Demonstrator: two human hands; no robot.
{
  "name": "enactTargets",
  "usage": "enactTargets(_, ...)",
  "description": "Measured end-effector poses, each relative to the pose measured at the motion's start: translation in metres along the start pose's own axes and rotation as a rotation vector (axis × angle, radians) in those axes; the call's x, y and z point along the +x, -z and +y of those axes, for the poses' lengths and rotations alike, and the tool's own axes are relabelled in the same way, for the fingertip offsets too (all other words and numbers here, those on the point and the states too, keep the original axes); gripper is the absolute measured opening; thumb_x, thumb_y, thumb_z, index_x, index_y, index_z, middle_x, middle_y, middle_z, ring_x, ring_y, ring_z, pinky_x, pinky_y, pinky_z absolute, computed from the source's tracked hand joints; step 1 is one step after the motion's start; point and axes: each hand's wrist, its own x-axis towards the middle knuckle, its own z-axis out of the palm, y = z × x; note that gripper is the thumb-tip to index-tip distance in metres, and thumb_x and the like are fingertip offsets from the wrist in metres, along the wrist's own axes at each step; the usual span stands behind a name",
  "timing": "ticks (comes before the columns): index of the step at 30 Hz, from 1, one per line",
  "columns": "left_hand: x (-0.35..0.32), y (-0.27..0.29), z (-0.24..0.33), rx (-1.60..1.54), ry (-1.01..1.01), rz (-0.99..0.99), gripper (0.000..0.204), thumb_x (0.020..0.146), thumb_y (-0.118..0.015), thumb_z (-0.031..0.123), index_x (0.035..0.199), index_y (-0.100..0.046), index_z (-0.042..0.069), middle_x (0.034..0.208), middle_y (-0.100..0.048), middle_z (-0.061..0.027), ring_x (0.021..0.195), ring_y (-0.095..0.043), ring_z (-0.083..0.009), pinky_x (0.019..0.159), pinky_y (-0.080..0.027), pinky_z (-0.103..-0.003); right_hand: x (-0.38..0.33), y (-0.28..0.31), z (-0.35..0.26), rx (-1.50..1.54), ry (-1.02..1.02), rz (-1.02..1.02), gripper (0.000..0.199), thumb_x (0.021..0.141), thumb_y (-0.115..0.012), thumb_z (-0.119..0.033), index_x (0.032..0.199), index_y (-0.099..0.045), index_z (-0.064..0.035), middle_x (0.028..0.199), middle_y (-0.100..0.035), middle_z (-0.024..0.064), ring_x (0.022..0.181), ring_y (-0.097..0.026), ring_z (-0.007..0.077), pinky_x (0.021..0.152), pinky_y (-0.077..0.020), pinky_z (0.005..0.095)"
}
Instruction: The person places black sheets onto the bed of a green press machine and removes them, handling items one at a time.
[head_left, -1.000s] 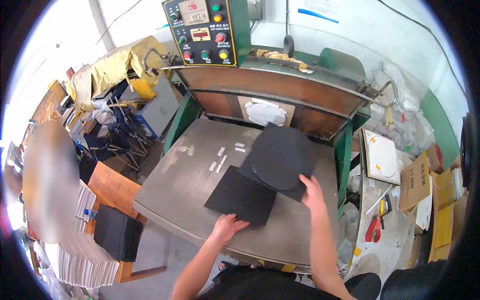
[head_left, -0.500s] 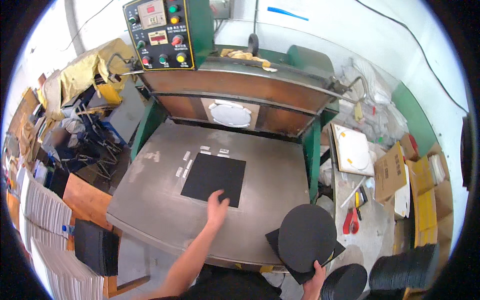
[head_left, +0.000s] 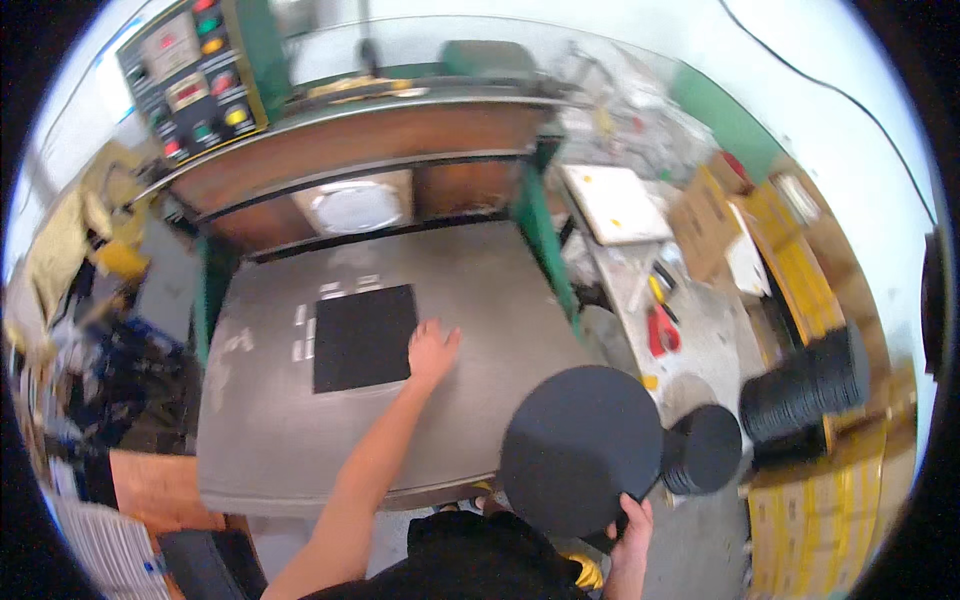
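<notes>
A black square sheet (head_left: 362, 340) lies flat on the grey metal press bed (head_left: 480, 290), against several small white strips stuck along its far and left sides. At the sheet's right edge is my left hand (head_left: 432, 350), fingers spread and holding nothing; whether it presses on the sheet or only the bed, I cannot tell. Low on the right, my right hand (head_left: 630, 530) grips the near right rim of a black round disc (head_left: 582, 450). Most of that hand's fingers are hidden beneath the disc.
Behind the bed rises the green press with a button panel (head_left: 195, 85). On the right-hand bench (head_left: 690, 300) are a white board (head_left: 615, 204), red-handled scissors (head_left: 662, 330) and a stack of black discs (head_left: 705, 448). Further right stand ribbed black stacks (head_left: 805, 390) and cardboard boxes.
The view has turned right. My left hand has shifted from the sheet's near edge to its right edge. The right hand's disc now hides most of the black square piece seen under it before.
</notes>
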Motion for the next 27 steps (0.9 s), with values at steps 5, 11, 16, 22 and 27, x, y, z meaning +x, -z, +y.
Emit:
enactTargets(5,-0.147,0.020,0.076,-1.218,0.306,-1.231,0.049,0.097,-0.050,0.028,0.139,-0.043,0.003,0.128,-0.058,-0.0105,0.115,-0.056,-0.0234,0.100,-0.043,-0.040,0.018,0.042,0.023,0.031,-0.014,-0.168,0.017,0.089,-0.062,-0.013,0.104,-0.058,-0.0070,0.090,-0.063,0.0026,0.063,-0.054,0.0118,0.044,-0.0383,0.0254)
enactTargets(11,-0.209,-0.042,0.134,-1.055,0.124,-0.989,0.037,0.093,-0.053,0.005,0.130,-0.049,0.006,0.118,-0.060,-0.0078,0.105,-0.059,-0.0207,0.089,-0.049,-0.039,0.026,0.156,0.027,-0.123,0.092,-0.074,0.025,0.093,-0.061,-0.021,0.108,-0.061,-0.0011,0.087,-0.068,0.0050,0.053,-0.049,0.0096,0.047,-0.0380,0.0242)
enactTargets(16,-0.210,-0.099,0.199,-1.234,0.231,-1.047,0.034,0.096,-0.052,0.011,0.130,-0.046,0.010,0.120,-0.058,-0.0082,0.107,-0.059,-0.0243,0.085,-0.052,-0.042,-0.033,0.308,-0.014,-0.211,0.173,0.327,0.024,0.092,-0.055,-0.016,0.105,-0.065,0.0028,0.079,-0.068,0.0053,0.053,-0.048,0.0067,0.049,-0.0388,0.0217)
enactTargets(22,-0.255,-0.240,0.316,-1.386,0.271,-1.253,0.041,0.094,-0.060,0.018,0.130,-0.041,0.014,0.132,-0.051,-0.0068,0.121,-0.049,-0.0320,0.098,-0.042,-0.055,-0.062,0.446,0.066,-0.684,0.238,0.819,0.021,0.090,-0.057,-0.015,0.098,-0.065,0.0023,0.072,-0.068,0.0110,0.060,-0.064,0.0153,0.053,-0.0480,0.0287)
enactTargets(27,-0.292,-0.343,0.366,-1.267,0.412,-1.207,0.041,0.098,-0.054,0.018,0.135,-0.036,0.015,0.137,-0.048,-0.0061,0.123,-0.049,-0.0307,0.102,-0.035,-0.055,-0.044,0.491,0.196,-1.254,-0.143,1.085,0.032,0.084,-0.059,-0.025,0.108,-0.057,-0.0032,0.094,-0.066,0.0182,0.085,-0.065,0.0351,0.072,-0.0508,0.0485)
